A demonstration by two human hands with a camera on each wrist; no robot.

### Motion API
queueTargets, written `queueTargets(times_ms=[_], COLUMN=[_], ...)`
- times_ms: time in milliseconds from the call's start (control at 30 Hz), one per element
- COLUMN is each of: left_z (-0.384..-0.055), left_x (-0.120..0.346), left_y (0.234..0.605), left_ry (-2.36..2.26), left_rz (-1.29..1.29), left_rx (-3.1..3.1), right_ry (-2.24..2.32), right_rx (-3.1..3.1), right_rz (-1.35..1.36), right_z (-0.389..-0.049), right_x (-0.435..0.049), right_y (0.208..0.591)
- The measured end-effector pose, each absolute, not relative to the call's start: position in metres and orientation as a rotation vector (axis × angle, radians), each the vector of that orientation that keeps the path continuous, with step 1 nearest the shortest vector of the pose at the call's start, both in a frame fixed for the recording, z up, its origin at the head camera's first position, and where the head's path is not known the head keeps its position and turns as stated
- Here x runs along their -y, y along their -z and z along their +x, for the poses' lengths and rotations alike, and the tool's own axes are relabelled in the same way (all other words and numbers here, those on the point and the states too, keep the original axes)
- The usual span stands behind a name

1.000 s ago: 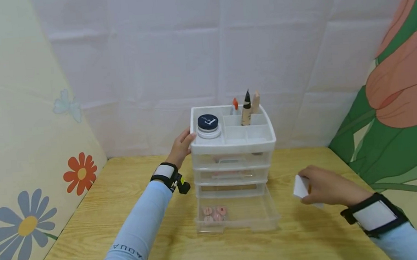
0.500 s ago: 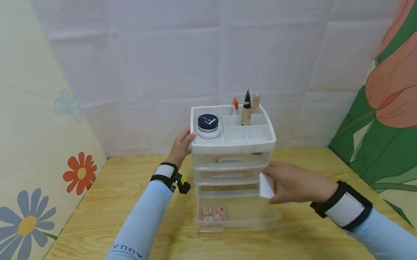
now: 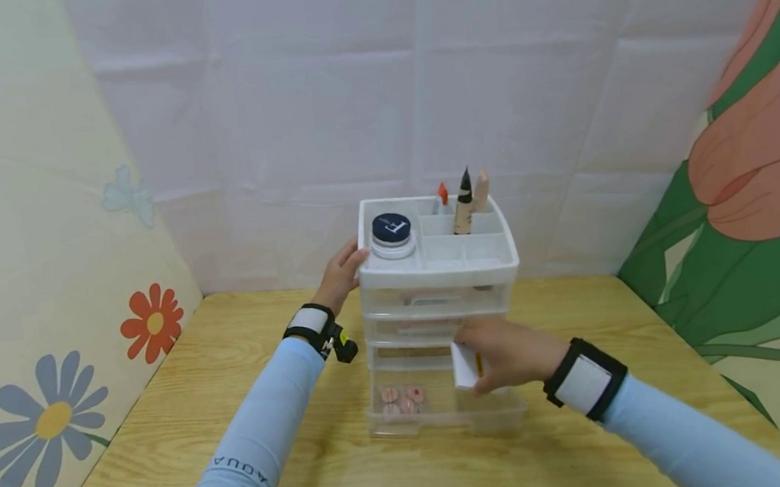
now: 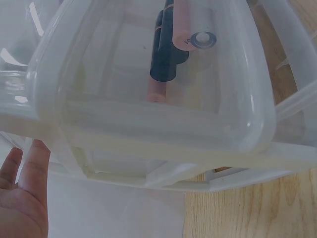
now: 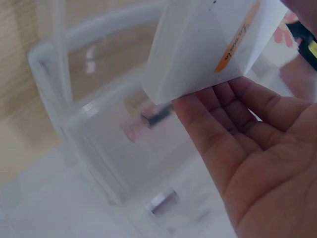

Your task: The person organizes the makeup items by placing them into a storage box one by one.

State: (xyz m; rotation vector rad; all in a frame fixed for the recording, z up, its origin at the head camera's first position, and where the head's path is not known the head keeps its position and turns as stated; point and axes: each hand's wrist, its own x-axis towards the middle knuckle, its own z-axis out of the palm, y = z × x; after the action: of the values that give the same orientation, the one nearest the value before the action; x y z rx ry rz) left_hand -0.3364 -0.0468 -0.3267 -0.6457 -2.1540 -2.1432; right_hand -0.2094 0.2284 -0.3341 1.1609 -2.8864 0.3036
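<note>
A white plastic drawer organizer [image 3: 437,278] stands on the table, its clear bottom drawer [image 3: 438,421] pulled out. My left hand [image 3: 336,280] rests against the organizer's upper left side, fingers fairly straight. In the right wrist view, my right hand [image 5: 262,144] pinches a small white box [image 5: 203,49] with an orange label strip. In the head view, the box [image 3: 465,365] is over the right half of the pulled-out drawer. Several pink round items [image 3: 402,401] lie in that drawer's left side. Pink and dark tubes [image 4: 166,54] show through a drawer in the left wrist view.
On the organizer's top, a dark-lidded jar [image 3: 391,229] sits at left, and a beige tube with a black pointed cap [image 3: 463,205] stands in a compartment beside a red-tipped item [image 3: 443,193]. White cloth [image 3: 285,129] hangs behind the wooden table [image 3: 268,436].
My right hand has carried the white box leftward from beside the organizer to over the pulled-out drawer. My left hand has stayed at the organizer's side.
</note>
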Motion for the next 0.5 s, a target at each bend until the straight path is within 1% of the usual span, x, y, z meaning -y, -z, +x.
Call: queueTargets(times_ms=[233,500], left_z=[-0.337,-0.338], left_x=[0.047,0.047], left_y=[0.327,0.327], left_ry=[2.134,2.131], left_rz=[-0.620,-0.632], left_rx=[2.172,2.168], right_ry=[-0.280,-0.302], right_rx=[2.899,3.032], right_rz=[1.176,1.116], right_z=[-0.223,-0.230], right_x=[-0.227,-0.227], right_y=[0.358,0.377])
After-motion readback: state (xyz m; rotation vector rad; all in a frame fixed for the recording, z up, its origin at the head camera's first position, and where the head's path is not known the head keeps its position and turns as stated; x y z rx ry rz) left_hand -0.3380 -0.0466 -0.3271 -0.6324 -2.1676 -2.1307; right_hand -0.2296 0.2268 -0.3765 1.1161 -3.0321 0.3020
